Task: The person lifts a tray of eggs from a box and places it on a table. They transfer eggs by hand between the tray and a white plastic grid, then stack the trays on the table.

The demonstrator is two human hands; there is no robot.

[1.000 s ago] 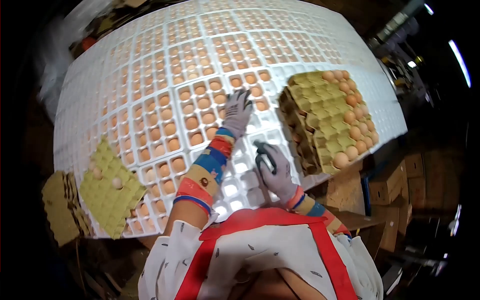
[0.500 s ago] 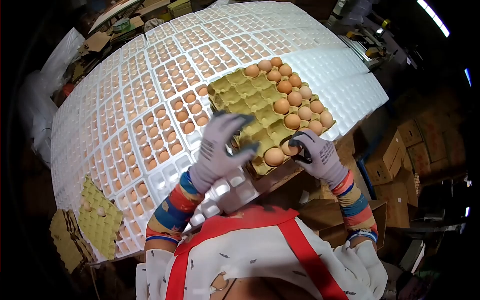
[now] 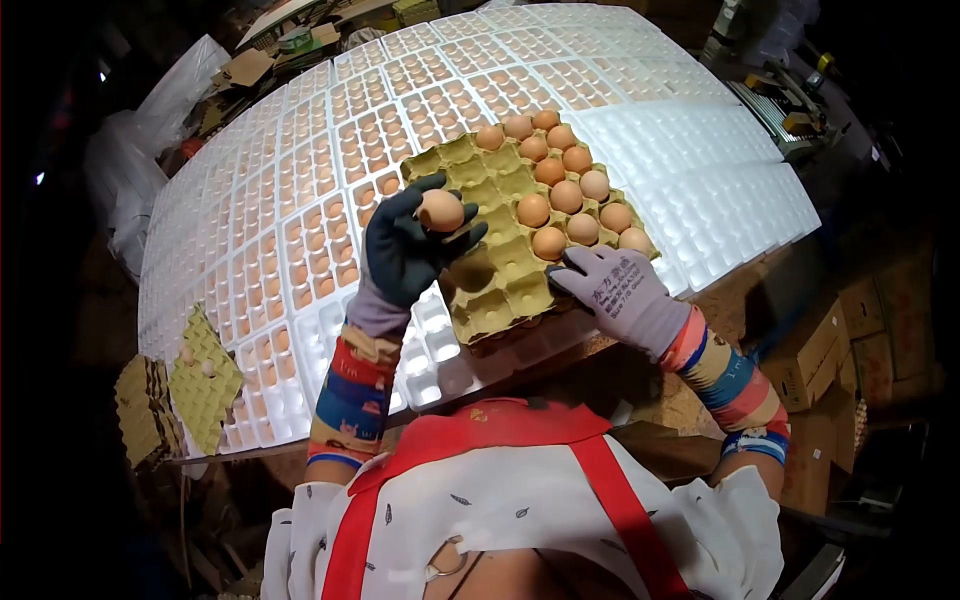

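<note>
A brown egg (image 3: pixel 440 211) rests in my left hand (image 3: pixel 400 245), its dark-coated palm turned up and the fingers curled around the egg. This hand is above the left part of a yellow-green pulp egg tray (image 3: pixel 490 190). At the tray's near right edge is my right hand (image 3: pixel 622 295), back of the glove up, fingers bent down beside the brown egg (image 3: pixel 548 243). Whatever lies under those fingers is hidden. Several brown eggs fill the tray's right side, while its left cups hold none. Both gloves are light grey with dark fingertips.
White plastic trays (image 3: pixel 330 240) of eggs cover the large table; those at the right (image 3: pixel 690 160) look whiter. Another pulp tray (image 3: pixel 205 385) with eggs lies at left, by stacked pulp trays (image 3: pixel 145 410). Cardboard boxes (image 3: pixel 800 350) stand to the right below the table.
My left hand has turned palm up and now holds an egg. Two eggs have left the tray's near edge. My right hand has shifted up to the remaining eggs. The view has swung slightly.
</note>
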